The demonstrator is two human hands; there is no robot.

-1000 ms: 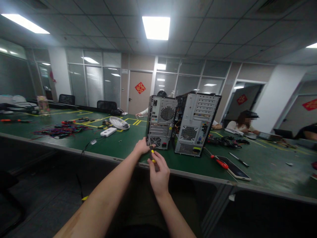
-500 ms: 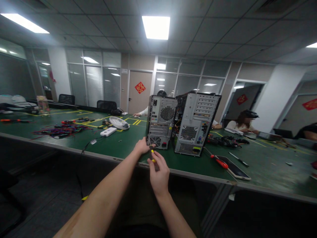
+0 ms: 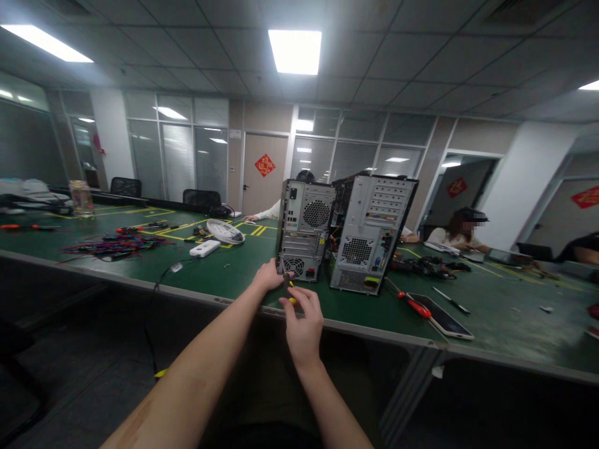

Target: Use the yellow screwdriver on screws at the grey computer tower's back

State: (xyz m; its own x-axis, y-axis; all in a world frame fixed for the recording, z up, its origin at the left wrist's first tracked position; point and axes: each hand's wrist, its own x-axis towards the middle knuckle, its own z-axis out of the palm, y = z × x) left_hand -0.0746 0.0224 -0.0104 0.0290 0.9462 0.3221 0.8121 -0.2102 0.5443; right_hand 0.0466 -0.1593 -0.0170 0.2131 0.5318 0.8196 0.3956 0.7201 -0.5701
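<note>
Two computer towers stand upright side by side with their backs toward me. My left hand (image 3: 267,276) is pressed to the lower left corner of the smaller computer case (image 3: 306,243), gripping it; some of its fingers are hidden behind the corner. In my right hand (image 3: 304,321) is a screwdriver (image 3: 289,288) with a black and yellow handle, pinched between thumb and fingers. It points at the bottom edge of that case, but its tip is hard to make out. The larger computer case (image 3: 360,240) is just to the right, untouched.
A red-handled screwdriver (image 3: 416,305), a phone (image 3: 442,317) and a pen (image 3: 452,300) lie to the right. Left are tangled wires (image 3: 116,245), a white power strip (image 3: 204,249) and a white round basket (image 3: 225,231). The table edge (image 3: 355,328) runs close. Other people sit across.
My right hand has shifted slightly right and its fingers have turned a little on the screwdriver handle. My left hand stays at the case. Across the table, another person's hand has moved left.
</note>
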